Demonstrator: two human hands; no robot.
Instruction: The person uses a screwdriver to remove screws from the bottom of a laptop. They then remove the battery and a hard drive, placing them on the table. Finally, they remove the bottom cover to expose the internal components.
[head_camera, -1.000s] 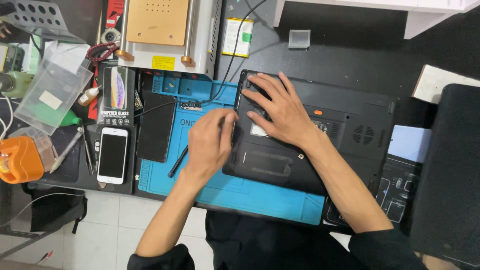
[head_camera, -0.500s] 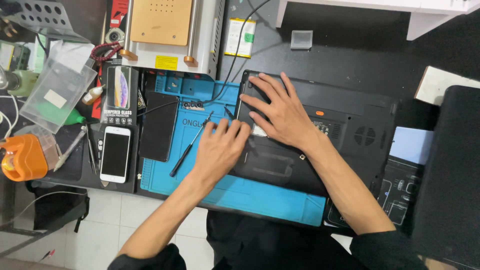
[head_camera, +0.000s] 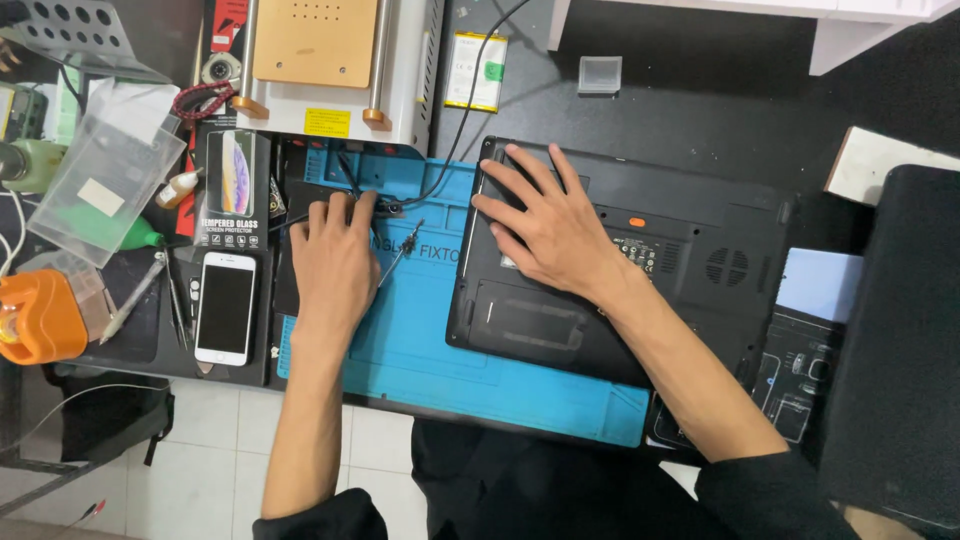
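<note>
1. The right hand (head_camera: 545, 225) lies flat, fingers spread, on the underside of a black laptop (head_camera: 690, 290) that sits bottom-up on the worktop (head_camera: 700, 90) — palm down near the laptop's left corner, pinching nothing.
2. The laptop rests partly on the right end of a blue work mat (head_camera: 440, 350), its left edge over the mat and the rest reaching out over the dark worktop.
3. The left hand (head_camera: 335, 265) lies palm down at the mat's upper left, fingers loosely together and curled at the tips over a black flat piece (head_camera: 300, 195); whether it grips anything under the fingertips I cannot tell.
4. A thin dark tool (head_camera: 400, 255) lies on the mat just beside the left hand, on its thumb side, apart from the laptop.
5. Left of that hand a white smartphone (head_camera: 226, 307) lies face up — screen dark — with a boxed screen protector (head_camera: 232, 190) above it.
6. Further left stand a clear plastic box (head_camera: 90, 195) and an orange object (head_camera: 40, 315) at the edge.
7. At the top sits a white machine with a tan plate (head_camera: 315, 40); a black cable (head_camera: 470, 110) runs from it down to the mat.
</note>
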